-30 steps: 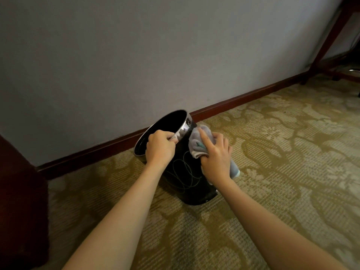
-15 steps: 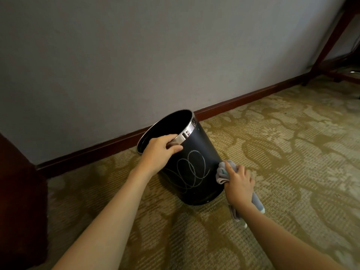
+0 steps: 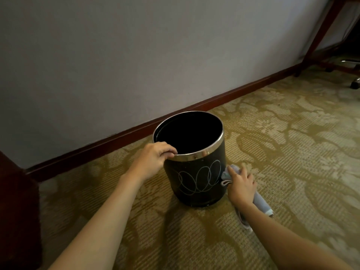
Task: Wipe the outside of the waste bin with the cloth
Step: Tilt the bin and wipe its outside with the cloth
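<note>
I see my left fingers (image 3: 169,151) curled over the near edge of the bin's silver rim (image 3: 196,156), thumb outside, gripping it. That left hand (image 3: 153,159) sits at the rim's left side, the bare forearm running back toward the lower left.

My right fingers (image 3: 240,173) are bunched around a grey-blue cloth (image 3: 227,175), pressing its front fold against the lower right side of the bin wall. The right hand (image 3: 242,187) covers most of the cloth; a loose end (image 3: 263,204) trails behind the wrist, down to the carpet.

The waste bin (image 3: 194,182) is black and round, with pale looping scribbles on its near side. It stands about upright on a patterned olive and beige carpet (image 3: 292,152), close to a dark red skirting board (image 3: 116,139) below a grey wall (image 3: 136,55). Dark wooden furniture (image 3: 17,211) fills the left edge, and a chair castor (image 3: 355,84) shows at far right.
</note>
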Demonstrator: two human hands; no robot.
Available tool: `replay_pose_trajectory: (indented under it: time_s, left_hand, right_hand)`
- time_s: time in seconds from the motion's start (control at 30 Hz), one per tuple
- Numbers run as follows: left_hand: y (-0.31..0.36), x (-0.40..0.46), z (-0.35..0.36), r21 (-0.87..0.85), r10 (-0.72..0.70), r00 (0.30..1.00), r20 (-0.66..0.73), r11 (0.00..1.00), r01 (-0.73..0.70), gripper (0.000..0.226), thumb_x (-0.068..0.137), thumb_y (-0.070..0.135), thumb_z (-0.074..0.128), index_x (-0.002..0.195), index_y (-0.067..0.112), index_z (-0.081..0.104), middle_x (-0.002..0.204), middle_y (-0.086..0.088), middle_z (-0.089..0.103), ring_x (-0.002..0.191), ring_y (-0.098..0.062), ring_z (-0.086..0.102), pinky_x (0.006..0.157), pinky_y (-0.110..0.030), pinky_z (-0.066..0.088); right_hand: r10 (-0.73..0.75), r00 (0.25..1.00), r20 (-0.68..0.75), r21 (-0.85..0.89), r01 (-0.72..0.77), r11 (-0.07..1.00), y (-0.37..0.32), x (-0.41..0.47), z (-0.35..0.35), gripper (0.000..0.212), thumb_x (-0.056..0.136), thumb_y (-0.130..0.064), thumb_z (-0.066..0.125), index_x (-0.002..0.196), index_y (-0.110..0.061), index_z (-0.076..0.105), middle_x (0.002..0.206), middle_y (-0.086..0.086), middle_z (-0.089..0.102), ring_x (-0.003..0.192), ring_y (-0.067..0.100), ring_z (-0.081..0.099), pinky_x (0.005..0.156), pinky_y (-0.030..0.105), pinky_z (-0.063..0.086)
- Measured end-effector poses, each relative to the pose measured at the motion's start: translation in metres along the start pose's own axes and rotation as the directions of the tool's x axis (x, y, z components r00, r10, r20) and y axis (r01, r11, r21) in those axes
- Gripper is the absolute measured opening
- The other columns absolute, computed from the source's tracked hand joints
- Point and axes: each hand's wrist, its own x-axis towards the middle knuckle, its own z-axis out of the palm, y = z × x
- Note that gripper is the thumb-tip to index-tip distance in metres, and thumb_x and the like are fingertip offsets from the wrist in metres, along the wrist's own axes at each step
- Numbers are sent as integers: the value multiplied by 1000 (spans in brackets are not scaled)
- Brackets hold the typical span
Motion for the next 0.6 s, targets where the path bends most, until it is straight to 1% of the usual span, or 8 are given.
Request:
replay_pose_trajectory:
  time_s: [0.13,0.27,0.37,0.47,0.53,0.6]
  left_hand:
    - [8,5,10,79,76,996,40,994,-79,20,90,12,56,103,24,67,95,12,62,91,-3,55,80,-31,48]
    - [11,3,11,136,101,992,72,985,-110,22,91,13,56,109,20,65,100,9,64,95,-6,56,83,-31,48]
    - [13,-1,10,180,92,995,39,979,-98,22,89,7,56,103,21,66,94,8,63,90,-7,55,79,-32,48]
    - [10,-5,9,156,17,1000,-25,988,-13,28,86,-5,53,91,21,64,86,8,59,85,-9,54,75,-36,49]
    - [6,-10,8,100,-43,997,-58,994,49,37,83,-11,51,84,25,61,84,10,56,84,-4,52,74,-31,48]
    - [4,-14,5,28,-103,991,-89,994,106,50,82,-14,50,76,36,56,83,12,53,84,4,52,71,-15,42]
  right_hand:
    - [-6,1000,-8,80,7,997,7,3,-1,59,92,-7,43,147,-25,32,138,12,36,116,36,37,101,44,32]
    - [-19,1000,-11,117,21,993,8,4,0,59,92,-7,45,147,-25,33,136,11,38,113,35,38,100,44,33]
    - [-31,999,-40,142,36,989,6,5,-1,59,91,-6,44,146,-25,35,133,11,40,109,35,40,98,44,33]
    - [-54,995,-86,154,67,986,-2,7,-5,59,90,-6,45,146,-25,36,129,11,42,107,35,41,97,43,34]
    - [-61,991,-119,192,83,978,-10,9,-9,60,90,-4,44,146,-26,36,130,9,42,105,34,40,95,42,33]
    - [-57,986,-159,258,97,961,-18,11,-13,61,89,-2,42,145,-27,37,129,8,42,103,32,38,94,42,34]
